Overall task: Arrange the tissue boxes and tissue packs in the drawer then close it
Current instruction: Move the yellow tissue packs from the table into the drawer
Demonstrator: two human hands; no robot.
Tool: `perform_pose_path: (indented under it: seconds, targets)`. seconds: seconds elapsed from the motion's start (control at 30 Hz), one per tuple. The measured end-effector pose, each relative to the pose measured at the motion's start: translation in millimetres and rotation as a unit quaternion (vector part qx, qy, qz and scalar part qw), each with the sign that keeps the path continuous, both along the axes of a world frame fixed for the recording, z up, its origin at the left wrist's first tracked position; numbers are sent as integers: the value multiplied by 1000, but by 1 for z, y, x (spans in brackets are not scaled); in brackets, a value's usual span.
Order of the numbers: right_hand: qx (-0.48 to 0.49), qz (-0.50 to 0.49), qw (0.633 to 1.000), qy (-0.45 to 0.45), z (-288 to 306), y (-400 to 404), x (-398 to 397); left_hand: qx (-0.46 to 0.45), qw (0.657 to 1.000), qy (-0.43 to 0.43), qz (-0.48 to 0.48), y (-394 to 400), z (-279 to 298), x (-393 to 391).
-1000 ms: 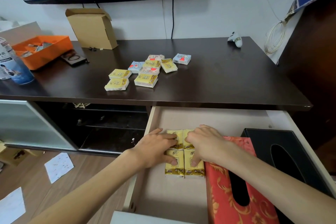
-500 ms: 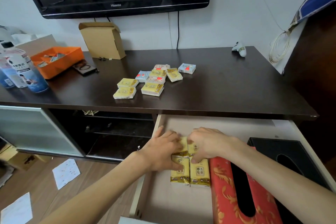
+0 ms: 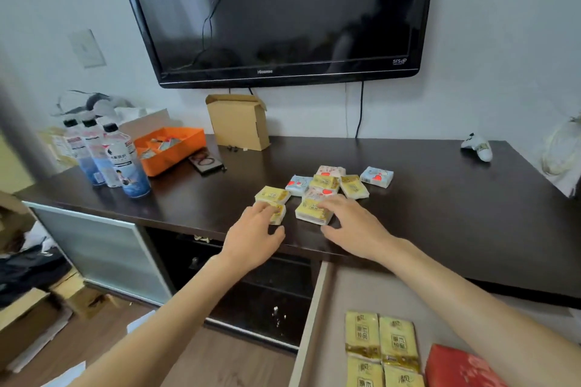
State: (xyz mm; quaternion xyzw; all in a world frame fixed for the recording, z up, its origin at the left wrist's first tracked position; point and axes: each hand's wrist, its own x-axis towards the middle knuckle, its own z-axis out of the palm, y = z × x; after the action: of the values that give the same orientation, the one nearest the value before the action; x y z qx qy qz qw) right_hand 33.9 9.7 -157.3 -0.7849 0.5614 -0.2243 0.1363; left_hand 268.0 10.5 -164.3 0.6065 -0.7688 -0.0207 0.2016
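You are reaching both hands onto the dark brown wooden cabinet top, where the loose cluster of small yellow, blue and pink plastic-wrapped tissue packs is lying, and this is where things are likely to go wrong. The packs are overlapping in a heap, so if you are lifting one from under another, the slick wrappers are likely to slide and a pack could skid to the front edge and drop past the open light beige wooden drawer to the floor. Grabbing with both hands at once is also risking a weak pinch on either side.

Your left hand is lying over the nearest yellow pack, fingers curved and touching its top, thumb spread below at the table edge; it is not yet clamping. Your right hand is spread wide, fingertips resting on the thicker stack of yellow packs, thumb well apart from them, so nothing is gripped there either.

Below, four yellow packs are sitting flat in a tidy block in the drawer, touching one another, just beside the red patterned tissue box. The drawer is standing open, and most packs are waiting on top.
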Motion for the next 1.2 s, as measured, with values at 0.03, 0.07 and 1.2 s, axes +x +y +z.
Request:
perform_pose_path:
  seconds: [0.03,0.07,1.2]
  targets:
    - [2,-2,1000,17,-4,-8,7,19,1000,-6,19,-9,0,1]
    - [4,-5,999,34,-8,-13,12,41,999,-14,32,-16,-2,2]
    - [37,0,990,137,-3,41,-81,139,984,26,-110,-22,-6,-76]
